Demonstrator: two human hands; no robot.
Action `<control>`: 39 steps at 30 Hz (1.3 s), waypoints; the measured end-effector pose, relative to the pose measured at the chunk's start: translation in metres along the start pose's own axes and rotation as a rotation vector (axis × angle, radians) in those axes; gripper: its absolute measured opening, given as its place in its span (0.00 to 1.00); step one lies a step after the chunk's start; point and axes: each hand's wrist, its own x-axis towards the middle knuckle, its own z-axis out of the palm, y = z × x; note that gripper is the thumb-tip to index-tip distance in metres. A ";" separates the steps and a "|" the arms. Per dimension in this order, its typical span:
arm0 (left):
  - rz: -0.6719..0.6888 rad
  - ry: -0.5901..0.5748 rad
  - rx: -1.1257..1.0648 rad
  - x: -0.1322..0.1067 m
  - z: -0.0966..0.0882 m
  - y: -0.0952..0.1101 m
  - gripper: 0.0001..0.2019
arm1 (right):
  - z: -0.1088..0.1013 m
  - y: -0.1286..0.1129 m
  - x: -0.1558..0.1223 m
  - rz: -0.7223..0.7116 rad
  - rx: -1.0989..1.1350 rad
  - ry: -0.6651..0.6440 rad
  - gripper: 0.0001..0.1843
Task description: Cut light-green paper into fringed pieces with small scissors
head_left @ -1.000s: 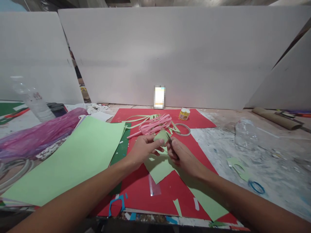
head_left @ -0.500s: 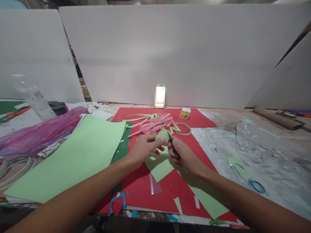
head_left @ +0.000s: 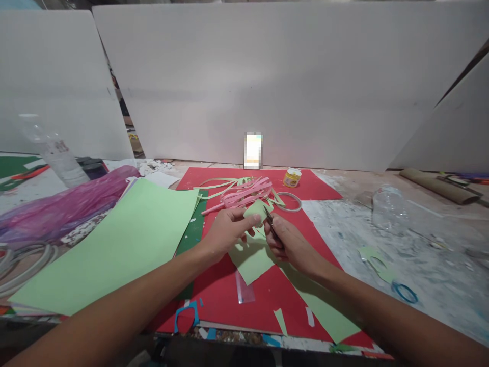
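Note:
My left hand [head_left: 233, 227] pinches a small piece of light green paper [head_left: 255, 211] between thumb and fingers. Dark-bladed scissors [head_left: 269, 218] are gripped in my right hand [head_left: 288, 238], their blades at the right edge of that piece. Under both hands lies a larger light green paper [head_left: 250, 262] on red sheets [head_left: 217, 293]. Just beyond the hands is a bundle of pink paper strips [head_left: 248, 192], with thin green strips [head_left: 219, 183] behind it. A roll of tape [head_left: 292, 202] lies to the right of the bundle.
Large green sheets [head_left: 114, 244] are stacked at the left, near a pink plastic bag [head_left: 76, 204] and a bottle [head_left: 63, 158]. A yellow jar [head_left: 292, 178] and an upright phone [head_left: 253, 151] stand at the back. Another clear bottle [head_left: 389, 211] lies right, by a cardboard tube [head_left: 437, 186].
The small green piece has tilted slightly between my hands at the scissor blades. Both hands keep their holds, and the view has shifted a little.

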 end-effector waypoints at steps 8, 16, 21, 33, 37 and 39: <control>0.015 0.007 -0.002 -0.001 -0.001 0.001 0.16 | 0.002 -0.001 0.000 0.018 0.047 0.009 0.23; 0.027 0.013 0.019 -0.001 0.000 0.003 0.16 | 0.002 0.002 0.002 0.027 0.133 0.001 0.25; 0.036 0.015 0.023 -0.002 0.000 0.003 0.17 | 0.002 0.002 0.002 0.041 0.150 -0.001 0.25; 0.043 0.037 0.018 -0.002 0.000 0.004 0.17 | 0.003 0.001 0.001 0.065 0.143 0.012 0.24; 0.040 0.040 0.026 -0.001 -0.001 0.003 0.17 | 0.004 0.001 0.001 0.061 0.137 0.016 0.25; 0.044 0.045 0.020 -0.002 -0.002 0.004 0.17 | 0.004 0.001 0.001 0.059 0.137 0.024 0.25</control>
